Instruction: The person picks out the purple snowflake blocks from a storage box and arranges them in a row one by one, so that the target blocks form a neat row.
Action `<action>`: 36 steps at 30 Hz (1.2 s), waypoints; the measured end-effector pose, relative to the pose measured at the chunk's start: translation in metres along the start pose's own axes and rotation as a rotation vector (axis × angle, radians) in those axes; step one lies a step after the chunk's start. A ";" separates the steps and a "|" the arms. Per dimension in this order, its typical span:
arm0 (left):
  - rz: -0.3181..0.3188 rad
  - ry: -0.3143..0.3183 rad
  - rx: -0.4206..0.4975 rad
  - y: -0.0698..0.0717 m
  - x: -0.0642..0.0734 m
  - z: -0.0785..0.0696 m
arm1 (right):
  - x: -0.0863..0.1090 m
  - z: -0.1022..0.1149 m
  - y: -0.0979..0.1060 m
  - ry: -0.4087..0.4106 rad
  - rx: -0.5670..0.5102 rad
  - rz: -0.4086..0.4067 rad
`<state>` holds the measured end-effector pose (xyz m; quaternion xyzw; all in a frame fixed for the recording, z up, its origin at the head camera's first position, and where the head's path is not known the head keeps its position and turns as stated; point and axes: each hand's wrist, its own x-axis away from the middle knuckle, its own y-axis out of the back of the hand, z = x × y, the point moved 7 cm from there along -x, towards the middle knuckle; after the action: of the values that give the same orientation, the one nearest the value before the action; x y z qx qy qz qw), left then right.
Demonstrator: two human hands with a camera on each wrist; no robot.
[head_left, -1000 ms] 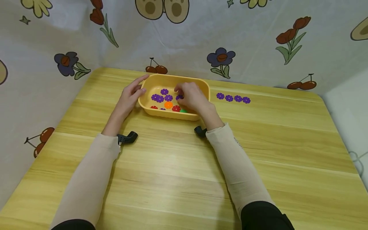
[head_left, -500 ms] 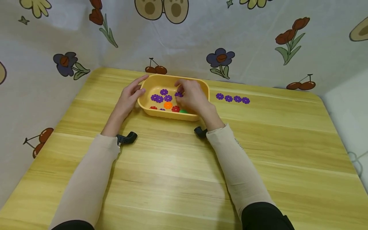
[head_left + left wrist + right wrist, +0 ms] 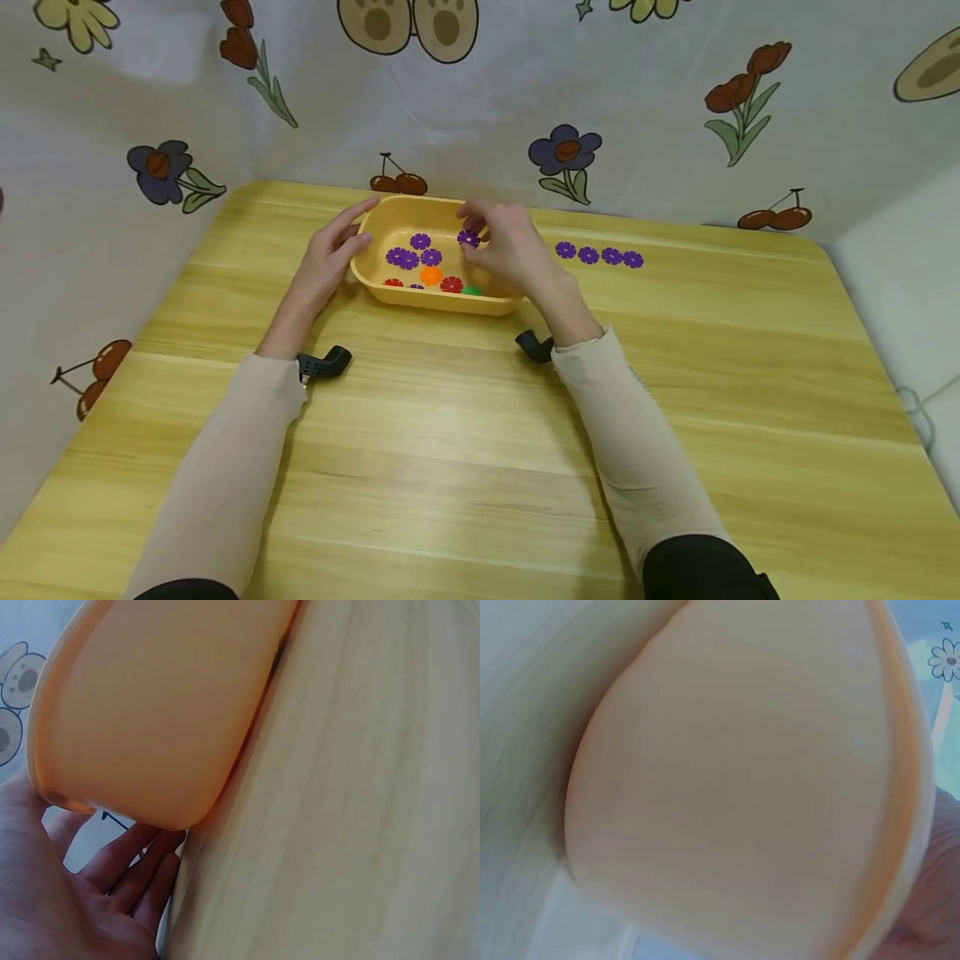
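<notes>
A purple disc (image 3: 468, 239) is pinched by the right hand (image 3: 517, 250) over the yellow tub (image 3: 435, 302), which is touched by the left hand (image 3: 322, 260), its grip spread.

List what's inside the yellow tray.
In the tray: purple discs, an orange disc, two red discs and a green disc. The right hand has another purple disc in its grip. The near wall partly covers some discs; anything behind the hand is hidden.
</notes>
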<state>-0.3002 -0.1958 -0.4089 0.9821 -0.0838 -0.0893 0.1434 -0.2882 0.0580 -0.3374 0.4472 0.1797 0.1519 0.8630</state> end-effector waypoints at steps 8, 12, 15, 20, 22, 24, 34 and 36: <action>0.002 -0.010 0.018 0.000 -0.001 0.001 | 0.007 -0.004 0.013 0.026 -0.010 0.002; 0.003 -0.010 0.020 0.001 0.000 0.000 | 0.009 -0.007 0.018 0.037 -0.011 0.000; 0.003 -0.016 0.025 0.001 0.000 0.000 | 0.013 -0.013 0.024 0.038 -0.021 -0.018; 0.008 -0.012 0.023 0.001 -0.001 0.002 | 0.022 -0.028 0.040 0.048 0.002 -0.081; 0.008 -0.007 0.014 0.001 -0.001 0.002 | 0.026 -0.034 0.045 0.060 0.016 -0.103; 0.006 -0.004 0.009 0.002 -0.001 0.001 | 0.029 -0.039 0.048 0.066 0.024 -0.115; 0.002 0.004 0.010 0.000 -0.001 0.000 | 0.045 -0.069 0.068 0.009 -0.015 -0.154; 0.005 0.002 0.009 -0.001 -0.001 0.000 | 0.051 -0.079 0.074 -0.009 -0.012 -0.169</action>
<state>-0.3012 -0.1949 -0.4091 0.9826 -0.0866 -0.0876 0.1392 -0.2860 0.1769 -0.3279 0.4258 0.2118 0.0775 0.8763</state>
